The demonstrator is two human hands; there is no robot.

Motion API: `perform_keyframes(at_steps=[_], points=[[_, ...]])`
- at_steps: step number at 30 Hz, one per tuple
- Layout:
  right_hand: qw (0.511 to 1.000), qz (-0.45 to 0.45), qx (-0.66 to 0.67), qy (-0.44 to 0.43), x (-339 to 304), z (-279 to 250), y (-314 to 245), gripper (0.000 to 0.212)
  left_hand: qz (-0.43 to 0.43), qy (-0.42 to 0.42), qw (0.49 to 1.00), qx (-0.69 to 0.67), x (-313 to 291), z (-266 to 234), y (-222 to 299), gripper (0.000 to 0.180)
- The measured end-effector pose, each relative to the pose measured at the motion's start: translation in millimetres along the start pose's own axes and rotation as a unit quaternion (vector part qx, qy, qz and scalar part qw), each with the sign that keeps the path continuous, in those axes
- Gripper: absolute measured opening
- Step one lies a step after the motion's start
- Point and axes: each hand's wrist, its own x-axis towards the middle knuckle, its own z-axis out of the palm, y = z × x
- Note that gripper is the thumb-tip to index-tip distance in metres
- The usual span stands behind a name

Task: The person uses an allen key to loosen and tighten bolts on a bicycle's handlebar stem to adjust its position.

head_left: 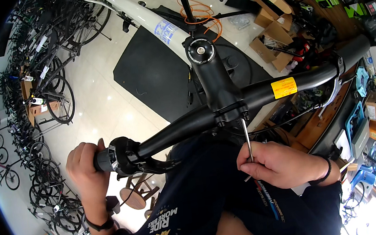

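A black handlebar (175,130) runs across in front of me, clamped in a black stem (221,83) with a round top cap (201,50). My left hand (85,171) is closed round the bar's left end, beside a shifter and brake lever clamp (127,156). In the fingers of my right hand (284,164) is a thin metal hex key (246,136). Its upper end meets the right-hand side of the stem's faceplate, by the bolts; the exact seating is too small to tell. A yellow sticker (284,88) marks the bar's right half.
The white bicycle frame (139,16) stretches away over a black mat (139,72). Many bicycles (60,92) line the left side. Opened cardboard boxes (276,37) and an orange cable (199,11) lie beyond. A cluttered workbench (338,133) is on the right, a wooden stool (133,198) below the bar.
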Motion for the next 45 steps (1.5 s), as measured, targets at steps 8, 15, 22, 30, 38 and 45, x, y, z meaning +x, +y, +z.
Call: perform_keyframes(at_steps=[8,15,22,30,38,45], points=[[1.000,0.002,-0.018,-0.005,-1,0,-4,0.013,-0.041,-0.103,0.990,-0.092,13,-3,-8,0.020],[1.000,0.008,-0.016,-0.004,-1,-1,-5,0.013,-0.011,0.093,0.995,0.042,-7,11,10,0.028],[1.000,0.020,0.002,-0.018,1,2,-9,0.014,-0.008,-0.075,0.994,-0.082,9,-6,-7,0.023],[0.998,0.036,0.045,-0.036,4,6,-11,0.014,-0.022,-0.133,0.982,-0.129,13,-8,-22,0.023],[0.982,0.055,0.178,-0.032,-1,11,-8,0.011,0.038,0.069,0.997,0.021,-6,4,-13,0.026],[0.983,0.041,0.177,-0.010,-4,16,-3,0.011,-0.028,-0.260,0.942,-0.209,23,-13,-39,0.023]])
